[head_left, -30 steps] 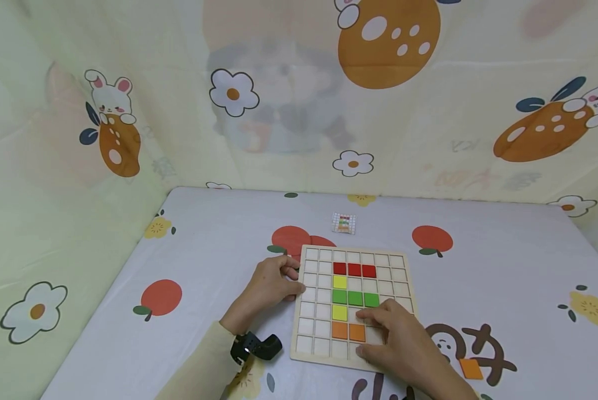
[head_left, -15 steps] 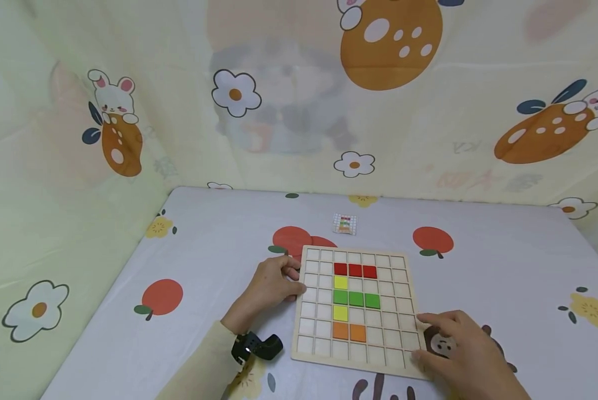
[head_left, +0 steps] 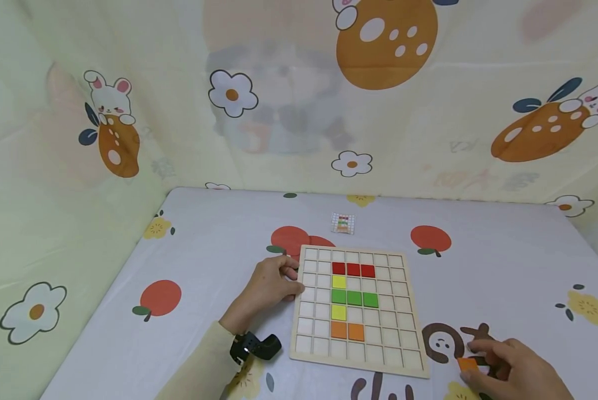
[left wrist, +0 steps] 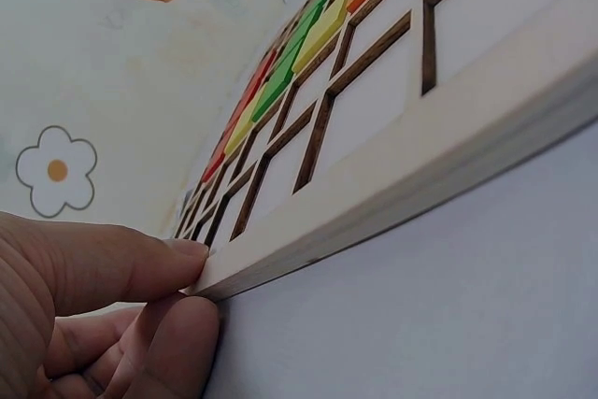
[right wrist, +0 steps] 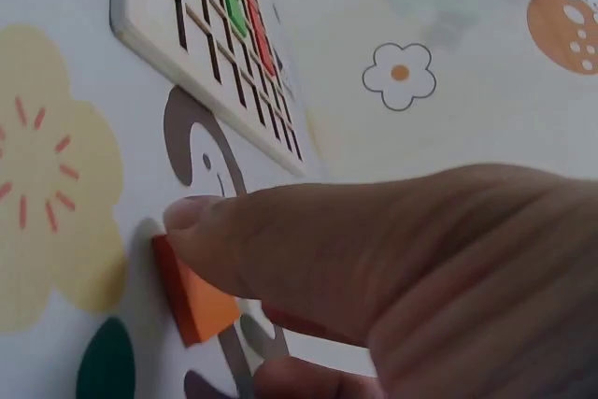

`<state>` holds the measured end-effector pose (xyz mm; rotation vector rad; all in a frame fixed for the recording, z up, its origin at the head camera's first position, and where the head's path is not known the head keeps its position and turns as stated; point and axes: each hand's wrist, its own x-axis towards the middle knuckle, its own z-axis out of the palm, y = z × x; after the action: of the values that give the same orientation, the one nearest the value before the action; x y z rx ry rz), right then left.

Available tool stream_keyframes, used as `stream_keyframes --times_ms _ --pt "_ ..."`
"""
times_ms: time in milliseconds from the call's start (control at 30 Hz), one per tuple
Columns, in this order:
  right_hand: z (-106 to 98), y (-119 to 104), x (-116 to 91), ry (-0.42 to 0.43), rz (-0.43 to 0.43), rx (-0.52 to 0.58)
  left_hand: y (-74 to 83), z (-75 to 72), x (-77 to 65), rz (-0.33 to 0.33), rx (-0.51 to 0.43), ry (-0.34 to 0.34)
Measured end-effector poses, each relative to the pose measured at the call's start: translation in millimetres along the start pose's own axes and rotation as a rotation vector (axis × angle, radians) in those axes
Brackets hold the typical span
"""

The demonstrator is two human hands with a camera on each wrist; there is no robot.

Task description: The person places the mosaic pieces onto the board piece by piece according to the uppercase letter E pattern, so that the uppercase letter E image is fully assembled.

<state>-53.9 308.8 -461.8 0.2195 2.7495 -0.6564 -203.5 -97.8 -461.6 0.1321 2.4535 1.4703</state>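
Observation:
A square wooden grid board [head_left: 400, 355] lies on the table, with red tiles [head_left: 353, 269], yellow tiles [head_left: 339, 282], green tiles [head_left: 354, 298] and orange tiles [head_left: 347, 331] set in some of its cells. My left hand [head_left: 268, 286] holds the board's left edge; in the left wrist view the thumb [left wrist: 131, 268] touches the frame, with a bent finger just below it. Right of the board, my right hand [head_left: 514, 366] has its thumb and fingers around a loose orange tile [head_left: 467, 364]. In the right wrist view the thumb [right wrist: 271, 231] covers part of that tile [right wrist: 201, 306].
Behind the board lies a small card [head_left: 343, 223] printed with a coloured grid pattern. A printed cloth [head_left: 219, 222] covers the table, and a patterned curtain [head_left: 289, 111] hangs along the back and sides. A black wrist device [head_left: 255, 346] sits on the left wrist.
My right hand has left the board's lower cells and moved right to the loose orange tile, which has shifted slightly. The left hand stays at the board's left edge.

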Motion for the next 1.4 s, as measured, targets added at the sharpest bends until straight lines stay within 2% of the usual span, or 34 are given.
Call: stream_keyframes --times_ms 267,567,667,833,933,1033,1133,1233,1400 --pt "9.1 7.2 -0.5 0.015 0.092 0.107 0.2 -0.1 -0.4 -0.004 0.001 0.003" --pt "13.3 9.8 0.5 0.011 0.094 0.126 2.6 -0.4 -1.4 -0.007 -0.008 -0.001" --pt "13.3 6.4 -1.0 0.011 0.102 0.171 2.7 -0.2 -1.4 -0.007 -0.004 0.003" --pt "11.8 1.4 -7.7 -0.067 -0.011 0.331 2.3 0.3 -1.5 -0.010 0.001 0.012" --pt "11.0 -1.3 -9.9 -0.119 -0.069 0.385 2.4 0.4 -1.4 -0.009 0.003 0.013" --pt "11.7 -5.6 -10.0 -0.119 -0.053 0.371 2.4 0.3 -1.3 -0.011 0.006 0.014" --pt "11.6 -7.5 -9.9 -0.127 -0.074 0.345 2.5 0.3 -1.3 -0.012 0.005 0.014" --pt "12.1 -8.6 -9.4 -0.109 -0.128 0.275 2.4 0.2 -1.2 -0.009 0.001 0.012" --pt "15.1 -16.5 -6.9 -0.052 -0.088 0.117 2.0 0.3 -1.0 -0.001 -0.001 0.012"
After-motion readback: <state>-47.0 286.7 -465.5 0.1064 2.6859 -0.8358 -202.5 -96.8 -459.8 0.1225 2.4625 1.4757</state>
